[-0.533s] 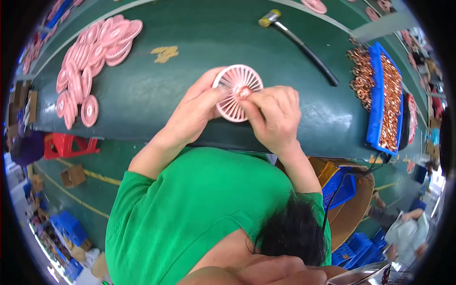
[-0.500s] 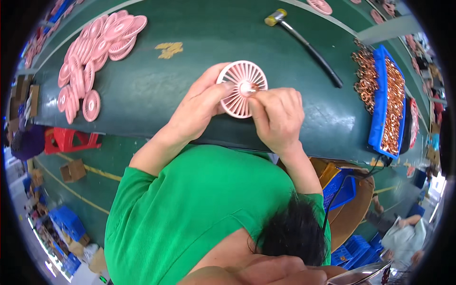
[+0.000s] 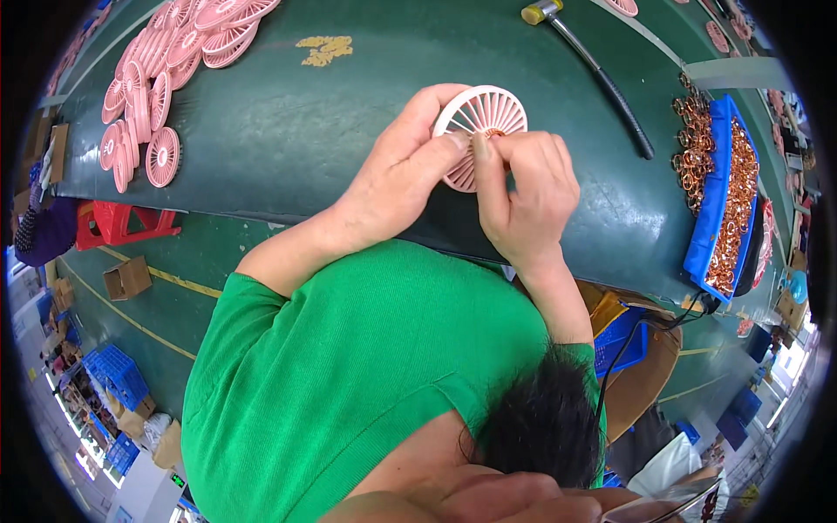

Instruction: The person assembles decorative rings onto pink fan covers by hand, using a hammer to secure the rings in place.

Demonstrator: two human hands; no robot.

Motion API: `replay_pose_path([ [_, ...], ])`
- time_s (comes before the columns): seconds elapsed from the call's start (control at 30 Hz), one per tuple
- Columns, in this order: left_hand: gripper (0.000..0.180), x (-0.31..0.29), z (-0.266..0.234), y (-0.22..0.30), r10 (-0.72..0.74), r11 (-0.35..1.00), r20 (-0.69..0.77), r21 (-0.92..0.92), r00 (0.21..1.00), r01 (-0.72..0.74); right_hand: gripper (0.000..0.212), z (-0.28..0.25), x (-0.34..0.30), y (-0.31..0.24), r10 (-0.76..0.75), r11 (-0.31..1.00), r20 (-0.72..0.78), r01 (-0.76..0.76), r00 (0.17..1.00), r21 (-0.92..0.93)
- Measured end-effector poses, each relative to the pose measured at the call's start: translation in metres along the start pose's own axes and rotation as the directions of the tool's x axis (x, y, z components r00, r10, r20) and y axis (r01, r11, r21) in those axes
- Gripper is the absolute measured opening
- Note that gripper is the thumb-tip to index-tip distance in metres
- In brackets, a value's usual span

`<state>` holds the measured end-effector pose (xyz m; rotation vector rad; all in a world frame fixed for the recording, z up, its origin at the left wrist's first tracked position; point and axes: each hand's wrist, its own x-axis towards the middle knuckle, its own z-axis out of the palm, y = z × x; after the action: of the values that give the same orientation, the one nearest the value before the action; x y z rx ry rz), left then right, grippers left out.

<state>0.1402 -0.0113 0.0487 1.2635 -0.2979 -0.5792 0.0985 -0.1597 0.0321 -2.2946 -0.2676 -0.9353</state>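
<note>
A pink round plastic fan grille (image 3: 495, 106) is held over the near part of the green table, its slatted face turned up. My left hand (image 3: 388, 179) is closed on its left rim, with the thumb lying across the slats. At the hub, the thumb and fingers of my right hand (image 3: 539, 193) are pinched together on a small copper-coloured ring (image 3: 494, 132). Only a sliver of that ring shows; my fingers cover the rest, and I cannot tell how it sits on the hub.
Several pink grilles (image 3: 162, 157) are heaped at the far left. A hammer (image 3: 602, 74) with a yellow head and black handle lies to the right. Beyond it, copper-coloured rings fill a blue tray (image 3: 708, 205), with a loose pile (image 3: 693, 148) beside it. A red stool (image 3: 126, 224) stands left.
Both hands and the grille have shifted up and right in the picture. My right fingers have closed in over the hub, hiding more of the ring. The whole view has shifted slightly.
</note>
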Motion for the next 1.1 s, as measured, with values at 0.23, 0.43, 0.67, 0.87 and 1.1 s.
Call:
replay_pose_path([
  [0.23,0.036,0.015,0.009,-0.006,0.119,0.979,-0.074,0.172,0.99,-0.105,0.015,0.013,0.001,0.0,0.172,0.965,-0.042,-0.177,0.984,-0.193],
  [0.43,0.049,0.011,0.001,0.01,-0.215,0.936,0.176,-0.244,0.961,0.255,0.019,-0.025,0.003,0.01,-0.014,0.992,0.065,0.022,0.998,-0.122],
  [0.67,0.044,0.018,0.014,-0.002,-0.044,0.999,0.197,-0.006,0.979,0.046,0.032,-0.04,-0.013,0.032,0.07,0.84,0.243,-0.188,0.968,0.509],
  [0.87,0.04,0.021,0.003,-0.011,0.314,0.657,0.195,0.662,0.929,-0.361,0.031,-0.082,-0.005,0.094,0.507,0.845,0.159,-0.525,0.847,0.106],
  [1.1,0.033,0.046,0.008,-0.025,0.556,0.213,0.349,0.817,0.754,-0.536,0.032,-0.14,-0.008,0.192,0.748,0.26,-0.18,-0.532,0.638,-0.806],
])
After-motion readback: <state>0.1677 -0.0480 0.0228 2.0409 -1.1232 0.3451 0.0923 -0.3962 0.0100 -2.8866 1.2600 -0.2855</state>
